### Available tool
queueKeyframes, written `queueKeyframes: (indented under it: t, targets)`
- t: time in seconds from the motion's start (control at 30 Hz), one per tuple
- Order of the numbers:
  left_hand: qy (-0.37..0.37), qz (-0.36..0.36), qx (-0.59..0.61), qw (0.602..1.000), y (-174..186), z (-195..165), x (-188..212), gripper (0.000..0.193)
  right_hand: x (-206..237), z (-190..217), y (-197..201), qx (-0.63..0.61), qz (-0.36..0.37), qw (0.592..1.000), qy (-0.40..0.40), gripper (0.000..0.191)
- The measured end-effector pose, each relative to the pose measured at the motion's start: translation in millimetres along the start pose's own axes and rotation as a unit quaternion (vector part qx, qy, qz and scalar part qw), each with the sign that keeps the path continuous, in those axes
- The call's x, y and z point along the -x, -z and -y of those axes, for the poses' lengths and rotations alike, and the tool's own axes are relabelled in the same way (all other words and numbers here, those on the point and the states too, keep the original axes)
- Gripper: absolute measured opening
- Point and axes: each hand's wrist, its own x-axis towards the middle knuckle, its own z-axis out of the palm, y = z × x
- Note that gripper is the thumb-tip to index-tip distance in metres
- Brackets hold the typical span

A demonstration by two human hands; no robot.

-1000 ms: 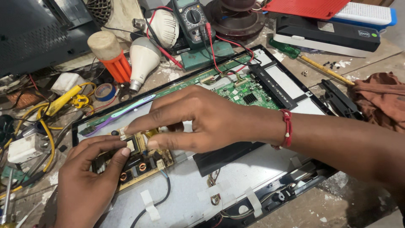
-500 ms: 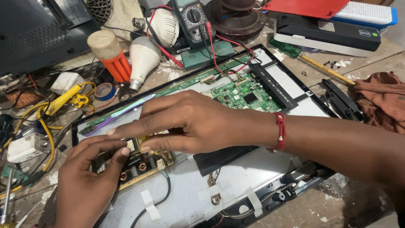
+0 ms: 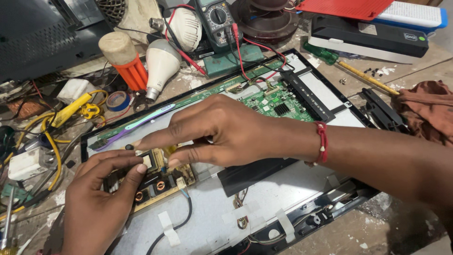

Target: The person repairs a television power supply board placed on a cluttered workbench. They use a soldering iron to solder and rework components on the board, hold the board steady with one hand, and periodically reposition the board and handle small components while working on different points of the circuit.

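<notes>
An opened flat screen panel [image 3: 302, 189] lies back side up on the bench. A brown power board [image 3: 158, 182] with copper coils sits at its left, a green circuit board [image 3: 273, 101] near its middle. My left hand [image 3: 99, 198] rests on the power board, thumb and forefinger pinching a small square component [image 3: 150, 160]. My right hand [image 3: 222, 130] reaches across from the right, fingers stretched over the same spot, forefinger and thumb tips touching the board beside that component. A red thread band [image 3: 322, 141] circles my right wrist.
Behind the panel lie a white bulb [image 3: 160, 63], an orange-handled tool [image 3: 125, 61], a multimeter [image 3: 218, 16] with red leads, blue tape [image 3: 117, 100], yellow cables [image 3: 56, 141] and a green-handled screwdriver [image 3: 349, 68]. A brown cloth [image 3: 424, 111] sits at the right.
My right hand has slid a little left and lower over the power board, fingers more stretched out. My left hand stays on the small component.
</notes>
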Motion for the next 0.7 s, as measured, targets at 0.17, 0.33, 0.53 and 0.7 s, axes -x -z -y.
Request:
queueKeyframes:
  t: [0.17,0.33,0.53,0.7]
  targets:
    - [-0.004,-0.004,-0.002,1.0,-0.3,-0.9,-0.3,0.015,4.3,-0.4,-0.3,0.001,0.012,1.0,0.0,0.041]
    - [-0.005,-0.001,-0.026,1.0,0.8,-0.2,0.2,0.014,8.2,-2.6,1.6,-0.017,0.014,1.0,-0.01,0.041]
    - [0.013,-0.007,-0.003,1.0,-1.9,-2.0,0.4,0.014,8.0,-1.5,2.7,-0.037,-0.003,0.999,-0.01,0.036]
    - [0.004,-0.005,0.0,1.0,-2.0,-1.0,0.1,0.015,2.1,1.6,-7.3,-0.018,-0.017,1.0,-0.012,0.034]
